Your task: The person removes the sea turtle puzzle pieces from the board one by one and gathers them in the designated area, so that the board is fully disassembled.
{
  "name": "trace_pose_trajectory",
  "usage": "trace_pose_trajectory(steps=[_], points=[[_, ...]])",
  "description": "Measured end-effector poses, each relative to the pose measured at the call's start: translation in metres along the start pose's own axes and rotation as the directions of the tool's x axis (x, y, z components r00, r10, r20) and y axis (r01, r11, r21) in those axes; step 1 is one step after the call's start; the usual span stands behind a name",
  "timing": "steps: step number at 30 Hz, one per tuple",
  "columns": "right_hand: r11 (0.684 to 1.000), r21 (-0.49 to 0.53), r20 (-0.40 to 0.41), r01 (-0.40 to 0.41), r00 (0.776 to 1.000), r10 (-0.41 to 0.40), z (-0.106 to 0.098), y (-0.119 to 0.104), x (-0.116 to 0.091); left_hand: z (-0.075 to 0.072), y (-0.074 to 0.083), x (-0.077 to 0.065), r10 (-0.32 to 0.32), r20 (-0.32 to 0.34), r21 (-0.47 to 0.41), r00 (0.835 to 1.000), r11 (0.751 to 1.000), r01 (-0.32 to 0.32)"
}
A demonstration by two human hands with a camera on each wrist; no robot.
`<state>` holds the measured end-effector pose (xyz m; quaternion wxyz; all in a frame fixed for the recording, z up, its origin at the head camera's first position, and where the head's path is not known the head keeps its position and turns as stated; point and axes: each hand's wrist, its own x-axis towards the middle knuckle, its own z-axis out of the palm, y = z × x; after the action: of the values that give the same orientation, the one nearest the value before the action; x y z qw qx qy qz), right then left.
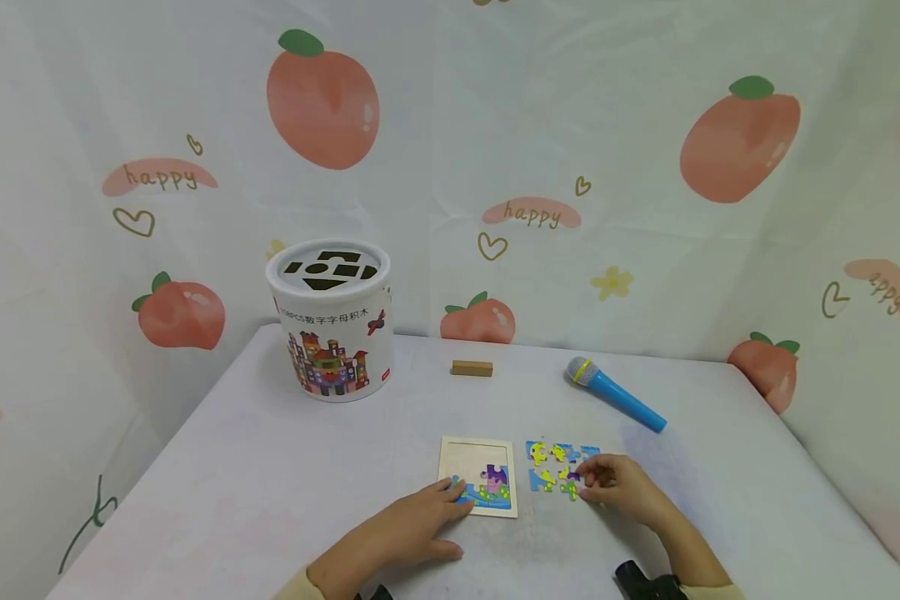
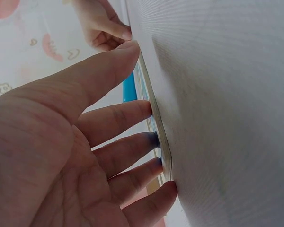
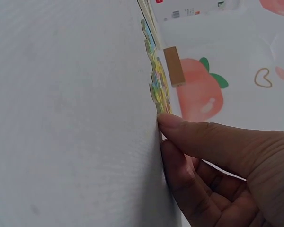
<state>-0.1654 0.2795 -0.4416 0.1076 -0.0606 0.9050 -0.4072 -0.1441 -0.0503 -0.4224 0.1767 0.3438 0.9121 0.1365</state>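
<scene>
A square wooden puzzle tray (image 1: pixel 513 458) lies on the table with several colorful pieces fitted along its bottom and right side. My left hand (image 1: pixel 423 521) rests over its lower left corner, fingers spread and extended. In the left wrist view, the fingertips (image 2: pixel 150 109) lie along the tray edge (image 2: pixel 163 142). To the right, loose jigsaw pieces (image 1: pixel 540 479) sit in rough rows. At their right end, my right hand (image 1: pixel 622 487) pinches a purple puzzle piece (image 1: pixel 573 476) between curled thumb and index finger, low at the tabletop; the fingers partly hide it.
A white bucket (image 1: pixel 333 333) with shaped holes in its lid stands at the back left. Behind the puzzle are a small brown wooden block (image 1: pixel 472 368) and a blue toy microphone (image 1: pixel 618 396). A fruit-printed cloth (image 1: pixel 435 167) hangs behind the white table (image 1: pixel 330 450).
</scene>
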Motion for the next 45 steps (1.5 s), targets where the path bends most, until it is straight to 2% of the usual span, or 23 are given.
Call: trace_pose_trajectory(steps=[13,17,21,26,30,33,37,41,45], points=[[1.000,0.002,-0.007,0.001,1.000,-0.001,-0.001,-0.001,0.001,0.000,0.000,0.001,0.006,0.001,0.008,1.000,1.000,-0.006],[0.998,-0.033,-0.045,0.054,0.997,-0.056,-0.003,-0.004,0.000,0.000,0.001,0.002,0.012,-0.008,0.033,1.000,0.999,-0.011],[0.990,-0.062,-0.076,0.125,0.989,-0.130,-0.001,-0.014,0.001,0.001,0.001,0.003,0.041,-0.076,0.088,0.996,0.996,-0.034],[0.974,-0.090,-0.036,0.207,0.977,-0.211,0.006,-0.035,0.006,-0.001,0.002,0.007,0.034,-0.123,0.149,0.992,0.989,-0.015],[0.970,-0.095,-0.036,0.223,0.973,-0.227,0.015,-0.050,0.017,0.000,0.004,0.012,0.034,-0.144,0.148,0.989,0.989,-0.012],[0.971,-0.085,-0.029,0.225,0.973,-0.228,0.025,-0.060,0.026,0.001,0.006,0.016,0.040,-0.134,0.120,0.990,0.993,-0.024],[0.968,-0.067,0.027,0.242,0.970,-0.241,0.036,-0.070,0.036,0.002,0.011,0.021,0.051,-0.113,0.113,0.992,0.993,-0.039],[0.965,-0.067,0.093,0.253,0.965,-0.246,0.044,-0.077,0.044,0.003,0.016,0.022,0.086,-0.111,0.134,0.990,0.988,-0.071],[0.962,-0.090,0.117,0.257,0.962,-0.246,0.050,-0.082,0.051,0.002,0.017,0.022,0.143,-0.118,0.171,0.983,0.978,-0.122]])
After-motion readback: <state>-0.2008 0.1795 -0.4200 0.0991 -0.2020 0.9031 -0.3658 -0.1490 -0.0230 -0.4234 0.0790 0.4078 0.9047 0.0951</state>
